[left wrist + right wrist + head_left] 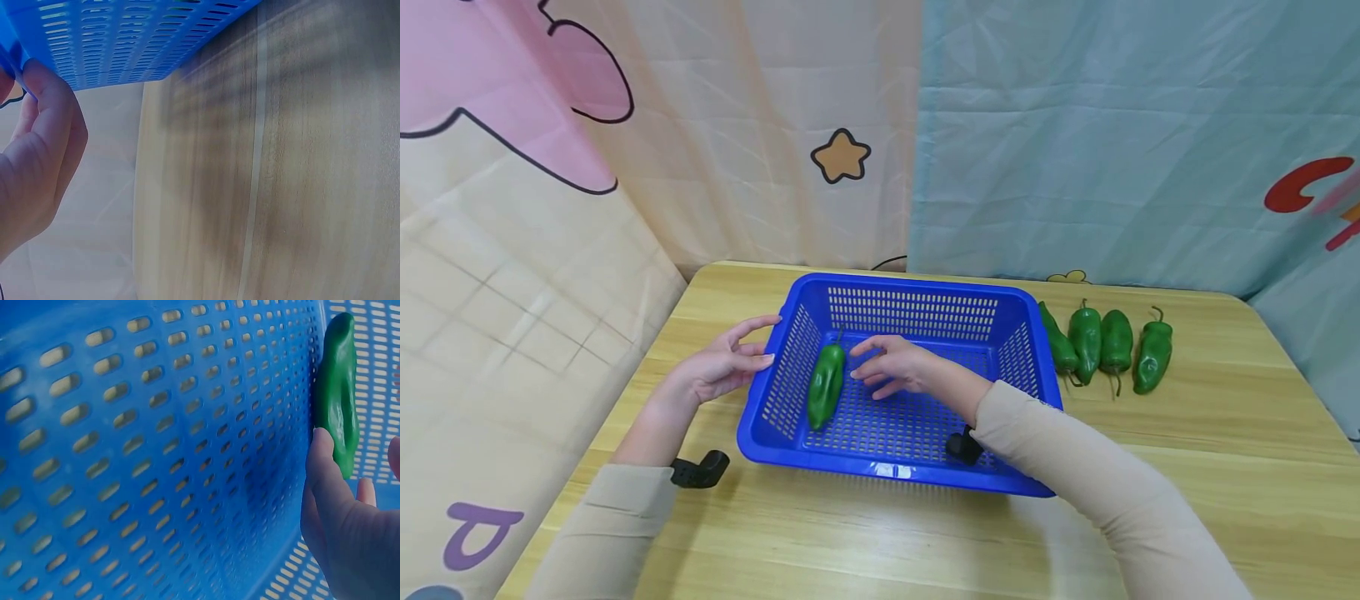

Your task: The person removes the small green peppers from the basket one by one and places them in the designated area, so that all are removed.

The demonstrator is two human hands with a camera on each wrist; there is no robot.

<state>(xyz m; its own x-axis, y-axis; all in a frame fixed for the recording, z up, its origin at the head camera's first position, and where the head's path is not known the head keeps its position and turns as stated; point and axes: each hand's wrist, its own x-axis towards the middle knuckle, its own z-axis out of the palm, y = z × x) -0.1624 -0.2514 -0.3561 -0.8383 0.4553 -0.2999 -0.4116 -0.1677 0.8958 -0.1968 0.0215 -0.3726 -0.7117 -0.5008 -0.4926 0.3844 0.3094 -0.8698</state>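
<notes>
A blue plastic basket (895, 471) with slotted walls stands on the wooden table. One green pepper (826, 387) lies inside it, along the left side. At the basket's left rim my left hand (726, 362) pinches the edge; the left wrist view shows the hand (47, 134) with the rim between its digits. My right hand (895, 367) is inside the basket, just right of the pepper, its fingers loosely bent and holding nothing. In the right wrist view its fingers are close to the pepper (339, 394); I cannot tell whether they touch.
Several green peppers lie in a row right of the basket, the nearest (1058, 342) beside its wall and the farthest (1153, 357) a little apart. Printed curtains (760, 167) hang behind the table (820, 542) and along its sides.
</notes>
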